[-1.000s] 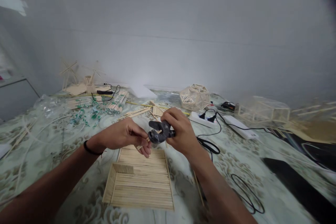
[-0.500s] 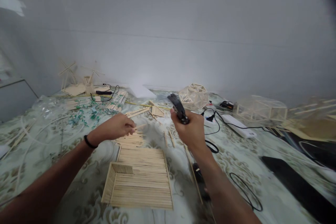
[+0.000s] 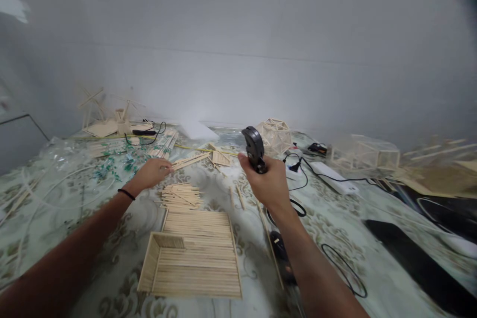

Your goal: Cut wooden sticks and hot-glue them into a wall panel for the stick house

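Note:
My left hand (image 3: 152, 174), with a black band at the wrist, is at the left end of several long wooden sticks (image 3: 192, 160). Its fingers pinch at a stick end, partly hidden. My right hand (image 3: 269, 179) is raised over the table, wrapped round a black hand tool (image 3: 254, 146) with a rounded head; its exact kind is unclear. Below my left hand lies a pile of short wooden sticks (image 3: 181, 196). Nearer to me sits a flat panel of sticks (image 3: 201, 263) in rows, with a low upright corner wall (image 3: 148, 261) at its left.
Stick models (image 3: 276, 135) stand at the back, and another frame (image 3: 367, 154) to the right. A white power strip (image 3: 335, 178), black cables and a dark flat slab (image 3: 417, 263) lie on the right. Green-and-clear plastic scraps (image 3: 112, 166) lie at left. A small stick panel (image 3: 221, 158) is ahead.
My left hand has moved away from the short-stick pile, left and farther back to the long sticks. In my right hand the black tool has turned, showing its rounded head.

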A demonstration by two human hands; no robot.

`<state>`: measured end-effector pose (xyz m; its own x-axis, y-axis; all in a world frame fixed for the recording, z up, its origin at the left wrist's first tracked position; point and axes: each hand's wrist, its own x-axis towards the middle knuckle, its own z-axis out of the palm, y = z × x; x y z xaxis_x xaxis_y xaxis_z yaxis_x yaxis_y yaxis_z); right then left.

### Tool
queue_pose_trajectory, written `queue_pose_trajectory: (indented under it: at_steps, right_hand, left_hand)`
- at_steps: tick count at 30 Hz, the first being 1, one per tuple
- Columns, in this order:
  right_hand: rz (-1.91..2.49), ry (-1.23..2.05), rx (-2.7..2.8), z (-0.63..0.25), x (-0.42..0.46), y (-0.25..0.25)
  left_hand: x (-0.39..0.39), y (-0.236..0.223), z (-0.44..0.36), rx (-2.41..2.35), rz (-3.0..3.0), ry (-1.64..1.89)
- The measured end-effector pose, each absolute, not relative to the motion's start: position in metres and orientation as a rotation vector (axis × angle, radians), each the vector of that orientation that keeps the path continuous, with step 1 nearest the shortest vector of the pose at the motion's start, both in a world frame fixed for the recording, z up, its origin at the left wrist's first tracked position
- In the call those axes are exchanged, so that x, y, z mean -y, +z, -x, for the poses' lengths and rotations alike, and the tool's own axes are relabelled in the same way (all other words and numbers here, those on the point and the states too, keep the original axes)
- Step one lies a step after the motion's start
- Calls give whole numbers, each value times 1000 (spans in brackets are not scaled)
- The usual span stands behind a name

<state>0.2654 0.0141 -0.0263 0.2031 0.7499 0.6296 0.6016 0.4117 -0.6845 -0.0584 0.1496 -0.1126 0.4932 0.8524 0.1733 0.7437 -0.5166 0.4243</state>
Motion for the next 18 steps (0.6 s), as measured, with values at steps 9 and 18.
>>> queue_pose_trajectory:
  at_steps: [9, 18]
  right_hand:
    - [1249, 214, 1479, -265, -9, -22]
    - [1240, 236, 1472, -265, -9, -20]
  left_hand:
    - [-158, -140, 66, -1410, -2467, 481]
    - [-163, -141, 74, -1541, -2425, 430]
